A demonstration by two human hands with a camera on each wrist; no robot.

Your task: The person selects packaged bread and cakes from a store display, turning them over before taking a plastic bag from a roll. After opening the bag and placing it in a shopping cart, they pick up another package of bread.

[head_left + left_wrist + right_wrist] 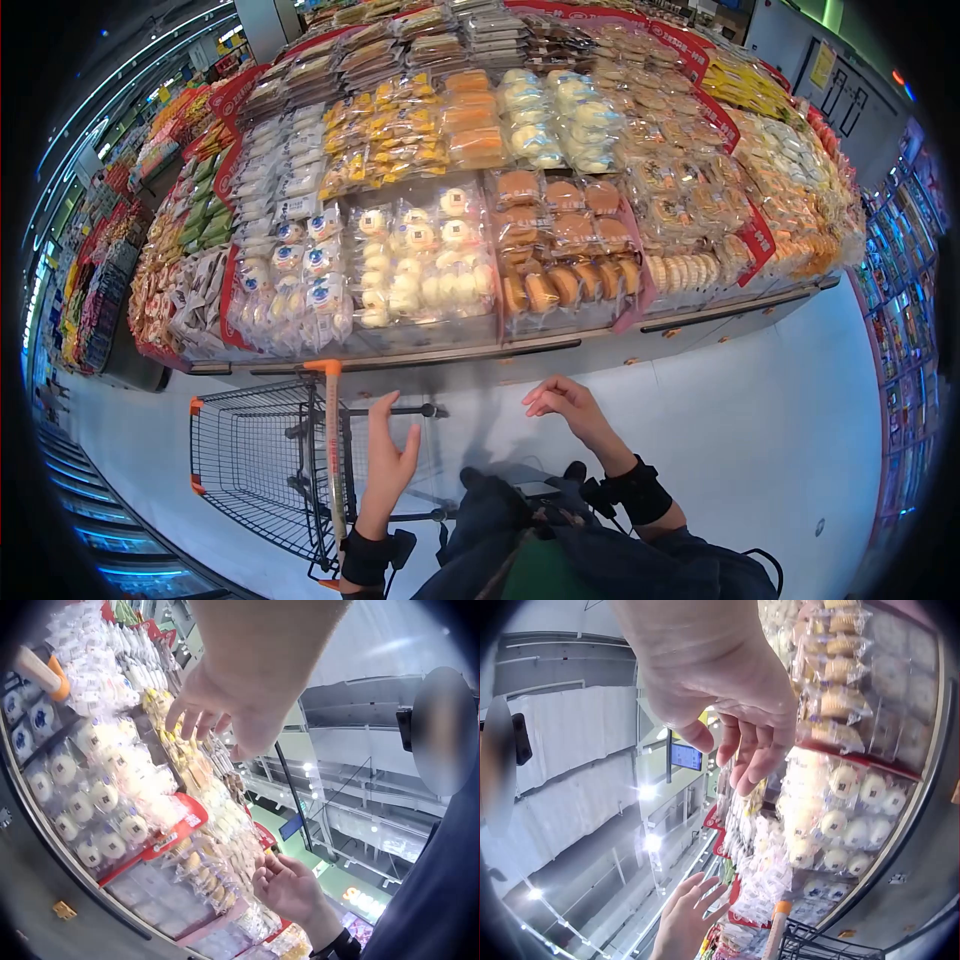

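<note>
My left hand is held in the air just right of the shopping cart's handle, thumb apart from the fingers and nothing between them. Level with it, my right hand hovers over the floor in front of the display, its fingers loosely bent and holding nothing. Both hands are apart from the goods. Nearest ahead of them lie bagged white round buns and bagged brown cakes. In the right wrist view, the right hand's fingers hang relaxed.
A wire shopping cart with orange corners stands at the left. The display's front ledge runs across ahead. Yellow packets, orange-coloured breads and other bagged pastries pile up behind. Stocked shelves line the right side.
</note>
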